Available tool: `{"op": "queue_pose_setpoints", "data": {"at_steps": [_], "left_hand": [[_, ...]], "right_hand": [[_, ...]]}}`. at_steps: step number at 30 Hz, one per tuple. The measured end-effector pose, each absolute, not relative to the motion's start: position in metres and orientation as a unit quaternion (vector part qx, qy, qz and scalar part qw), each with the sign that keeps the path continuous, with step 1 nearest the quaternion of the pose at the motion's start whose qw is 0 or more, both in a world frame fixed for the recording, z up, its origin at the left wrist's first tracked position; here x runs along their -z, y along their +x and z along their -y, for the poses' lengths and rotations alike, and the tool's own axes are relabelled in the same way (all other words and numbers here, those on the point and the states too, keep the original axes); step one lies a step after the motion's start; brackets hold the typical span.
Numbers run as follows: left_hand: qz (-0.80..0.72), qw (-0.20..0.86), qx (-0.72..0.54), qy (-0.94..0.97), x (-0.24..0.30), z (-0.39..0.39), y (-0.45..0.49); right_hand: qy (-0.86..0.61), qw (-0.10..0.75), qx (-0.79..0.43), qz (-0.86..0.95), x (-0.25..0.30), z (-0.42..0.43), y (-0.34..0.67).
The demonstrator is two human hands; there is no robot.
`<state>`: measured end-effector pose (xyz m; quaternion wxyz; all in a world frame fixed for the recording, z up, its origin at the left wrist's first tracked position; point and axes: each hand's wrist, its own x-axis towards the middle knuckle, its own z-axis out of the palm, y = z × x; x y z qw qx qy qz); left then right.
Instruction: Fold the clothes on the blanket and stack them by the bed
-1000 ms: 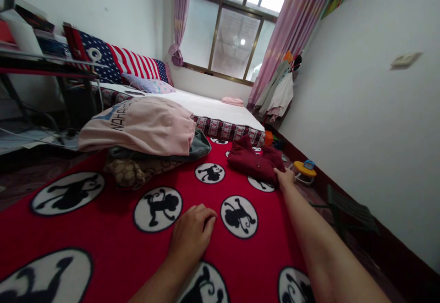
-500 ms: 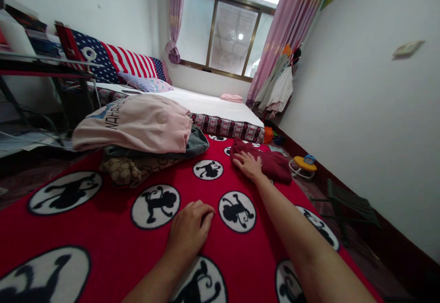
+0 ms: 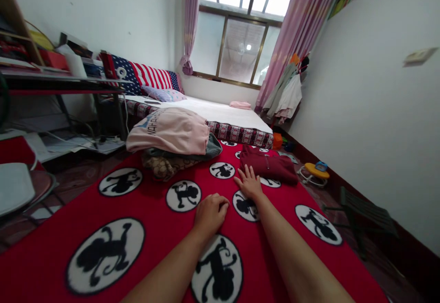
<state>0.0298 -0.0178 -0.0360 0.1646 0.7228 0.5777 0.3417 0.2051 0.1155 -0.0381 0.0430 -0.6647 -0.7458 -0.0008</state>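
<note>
A red blanket (image 3: 165, 248) with black monkey figures in white ovals lies spread out below me. My left hand (image 3: 211, 213) rests on it with the fingers curled in, and nothing shows in them. Further forward, my right hand (image 3: 249, 184) is held with its fingers spread, empty, just on the near side of a folded dark red garment (image 3: 271, 165). That garment has a short zipper. To the left stands a pile of folded clothes: a pale pink sweatshirt (image 3: 175, 131) with lettering on top, a grey-blue garment (image 3: 213, 146) under it, and a tan patterned cloth (image 3: 161, 165) at the bottom.
Behind the blanket is a bed (image 3: 206, 106) with a white sheet and a small pink folded cloth (image 3: 239, 105). A cluttered desk (image 3: 68, 83) and a chair (image 3: 17, 184) stand at left. On the right are a yellow stool (image 3: 316, 170) and a dark green folding stool (image 3: 367, 211).
My right hand has drawn back off the dark red garment toward me. The view has swung left, showing more of the desk and the chair. My left hand stays curled on the blanket.
</note>
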Motion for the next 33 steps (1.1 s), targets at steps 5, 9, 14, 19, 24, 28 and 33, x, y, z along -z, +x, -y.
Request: {"op": "queue_pose_setpoints", "data": {"at_steps": [5,9,14,19,24,28,33], "left_hand": [[-0.578,0.173,-0.342,0.72,0.035,0.019,0.028],[-0.578,0.18,-0.342,0.719,0.032,0.018,0.025],[-0.561,0.196,-0.361,0.719,0.037,0.02,0.026],[-0.494,0.264,-0.387,0.733,0.029,0.03,0.009],[-0.498,0.022,-0.434,0.75,-0.047,0.011,-0.078],[-0.636,-0.148,-0.49,0.577,-0.107,-0.032,-0.163],[-0.779,0.007,-0.446,0.44,-0.122,-0.073,-0.22]], "right_hand": [[-0.674,0.056,0.0,0.737,0.037,-0.059,0.191],[-0.691,0.084,0.014,0.718,0.043,-0.02,0.179],[-0.672,0.211,0.003,0.71,0.052,0.004,0.18],[-0.589,0.428,-0.158,0.667,0.059,0.0,0.2],[-0.571,0.472,-0.201,0.641,0.063,-0.003,0.203],[-0.577,0.464,-0.189,0.645,0.057,0.0,0.198],[-0.588,0.466,-0.184,0.636,0.053,0.003,0.196]]}}
